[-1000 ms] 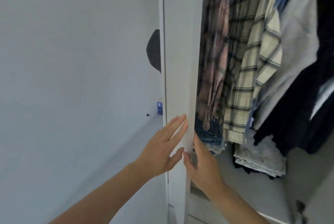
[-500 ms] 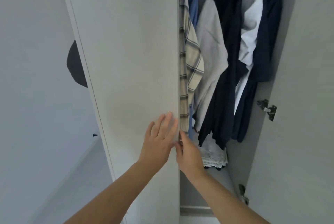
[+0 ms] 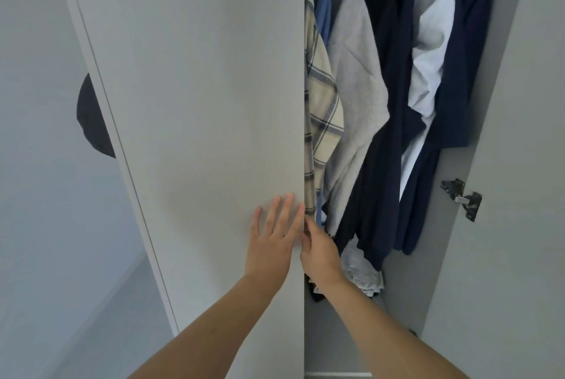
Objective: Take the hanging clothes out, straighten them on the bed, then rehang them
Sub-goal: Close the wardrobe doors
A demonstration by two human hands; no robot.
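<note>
The left hand (image 3: 270,244) presses flat-fingered on the pale grey wardrobe door (image 3: 195,103) while the right hand (image 3: 319,253) hooks its edge to expose the hanging clothes (image 3: 382,103) inside on hangers.

Left hand (image 3: 273,239) lies flat, fingers straight, on the wardrobe door (image 3: 198,88) face. Right hand (image 3: 321,252) hooks the door's edge (fingertips hidden behind it).
</note>
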